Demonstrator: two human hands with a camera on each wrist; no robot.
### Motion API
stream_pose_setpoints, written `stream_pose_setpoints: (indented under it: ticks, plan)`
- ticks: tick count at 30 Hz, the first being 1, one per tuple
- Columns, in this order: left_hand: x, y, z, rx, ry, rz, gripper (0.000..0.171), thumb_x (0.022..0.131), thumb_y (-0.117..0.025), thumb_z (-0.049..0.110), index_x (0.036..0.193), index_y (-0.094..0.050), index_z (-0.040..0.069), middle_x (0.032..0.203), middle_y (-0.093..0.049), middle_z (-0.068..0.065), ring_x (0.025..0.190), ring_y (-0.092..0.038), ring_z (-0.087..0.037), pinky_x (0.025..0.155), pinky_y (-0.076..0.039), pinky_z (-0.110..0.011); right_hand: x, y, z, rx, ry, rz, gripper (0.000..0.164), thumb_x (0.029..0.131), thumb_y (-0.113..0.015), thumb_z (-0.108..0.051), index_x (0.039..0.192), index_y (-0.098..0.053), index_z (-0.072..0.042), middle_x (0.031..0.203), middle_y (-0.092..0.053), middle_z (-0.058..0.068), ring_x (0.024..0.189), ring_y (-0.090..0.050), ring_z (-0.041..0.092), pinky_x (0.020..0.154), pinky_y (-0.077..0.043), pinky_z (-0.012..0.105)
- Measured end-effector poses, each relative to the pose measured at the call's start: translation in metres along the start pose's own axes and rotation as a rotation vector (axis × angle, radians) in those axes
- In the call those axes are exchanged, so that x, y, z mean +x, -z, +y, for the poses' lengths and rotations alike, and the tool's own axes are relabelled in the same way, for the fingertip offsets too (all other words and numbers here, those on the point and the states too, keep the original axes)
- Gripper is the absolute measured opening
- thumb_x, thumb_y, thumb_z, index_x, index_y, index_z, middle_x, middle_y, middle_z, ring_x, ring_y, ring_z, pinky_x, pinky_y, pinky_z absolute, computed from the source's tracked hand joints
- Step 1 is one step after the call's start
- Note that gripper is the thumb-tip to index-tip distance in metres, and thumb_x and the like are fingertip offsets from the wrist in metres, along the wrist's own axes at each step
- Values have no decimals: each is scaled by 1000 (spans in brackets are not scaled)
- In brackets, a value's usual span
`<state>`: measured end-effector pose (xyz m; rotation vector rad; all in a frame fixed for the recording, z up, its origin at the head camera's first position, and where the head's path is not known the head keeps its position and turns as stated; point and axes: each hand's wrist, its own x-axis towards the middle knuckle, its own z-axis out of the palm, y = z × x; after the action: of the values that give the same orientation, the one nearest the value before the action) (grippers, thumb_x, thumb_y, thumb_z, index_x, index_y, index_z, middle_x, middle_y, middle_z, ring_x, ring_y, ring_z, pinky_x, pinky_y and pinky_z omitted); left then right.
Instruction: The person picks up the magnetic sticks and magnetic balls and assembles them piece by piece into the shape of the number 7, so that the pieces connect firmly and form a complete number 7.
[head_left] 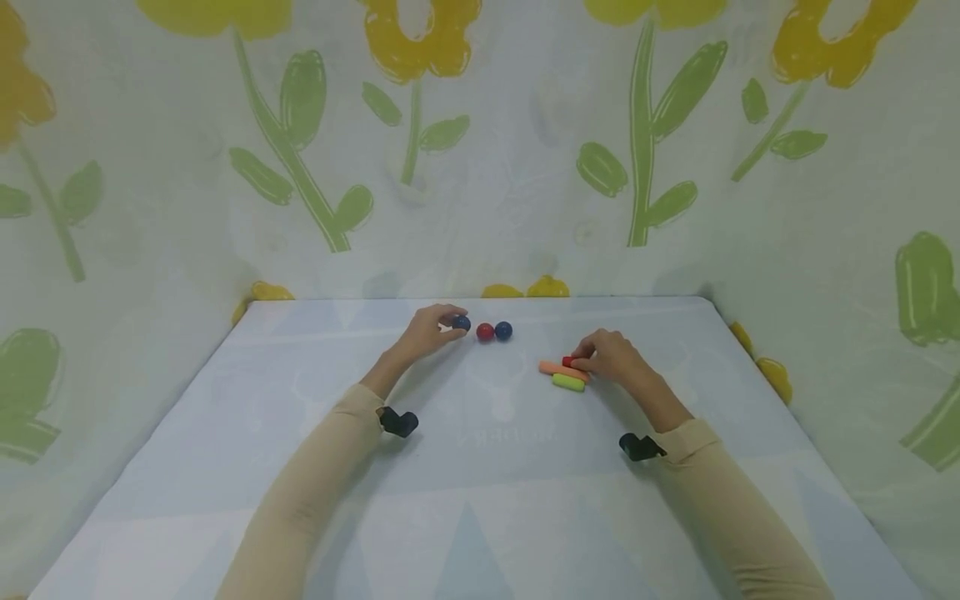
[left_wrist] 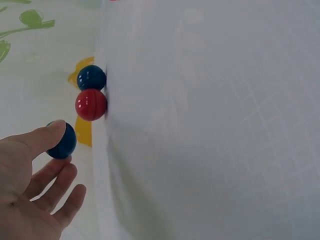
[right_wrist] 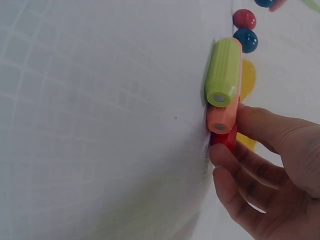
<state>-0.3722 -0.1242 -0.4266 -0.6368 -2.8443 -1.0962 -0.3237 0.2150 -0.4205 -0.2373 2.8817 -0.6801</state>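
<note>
At the far side of the table, my left hand (head_left: pixel 427 333) pinches a blue ball (left_wrist: pixel 65 142) between thumb and fingers. Beside it a red ball (head_left: pixel 485 332) touches a second blue ball (head_left: pixel 504 331); both rest on the tabletop. My right hand (head_left: pixel 611 357) pinches a short red stick (right_wrist: pixel 224 139), partly covered by the fingers. Against that stick lies a longer orange stick (head_left: pixel 552 367), and a ridged yellow-green stick (right_wrist: pixel 223 70) lies alongside on the near side. Grey round spots show on the ends of the orange and yellow-green sticks.
The table (head_left: pixel 480 467) has a pale cloth with light blue triangles. A flower-printed curtain (head_left: pixel 510 167) hangs behind the far edge and along both sides. Each wrist carries a black camera mount, one on the left sleeve (head_left: pixel 307 492) and one on the right.
</note>
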Motion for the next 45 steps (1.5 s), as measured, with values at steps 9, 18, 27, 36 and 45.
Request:
stream_pose_setpoints:
  ticks: [9, 18, 27, 36, 45]
  plan:
    - [-11, -4, -8, -9, 23, -34, 41, 91, -70, 20, 130, -62, 8, 121, -68, -11, 111, -62, -27, 99, -50, -44, 0, -3, 2, 8, -12, -10, 22, 90, -71, -20, 106, -75, -6, 102, -72, 10, 87, -56, 21, 72, -48, 29]
    - [-18, -11, -9, -7, -9, -85, 39, 90, -71, 22, 128, -64, 13, 115, -69, -6, 107, -62, -22, 94, -52, -40, 1, -3, 1, 7, -31, -6, 22, 91, -71, -20, 107, -75, -6, 101, -72, 10, 85, -56, 20, 70, -47, 27]
    - [-24, -11, -5, -15, -41, -170, 40, 90, -72, 18, 128, -63, 11, 112, -69, -6, 100, -63, -19, 88, -53, -32, 0, -4, 1, 6, -14, 7, 21, 90, -71, -20, 105, -75, -6, 99, -72, 10, 83, -56, 21, 69, -47, 26]
    - [-28, -14, 0, -14, -92, -221, 37, 88, -74, 20, 123, -66, 11, 107, -69, -5, 97, -63, -17, 88, -54, -31, 1, -3, 0, 2, -8, 16, 21, 90, -71, -20, 105, -75, -5, 98, -72, 10, 81, -56, 20, 67, -46, 26]
    - [-32, -21, 13, -15, -138, -271, 37, 89, -73, 20, 124, -66, 11, 107, -69, -5, 97, -62, -16, 87, -54, -28, 2, -3, 2, 13, -2, 10, 21, 90, -71, -21, 104, -75, -6, 98, -72, 10, 82, -56, 20, 67, -46, 25]
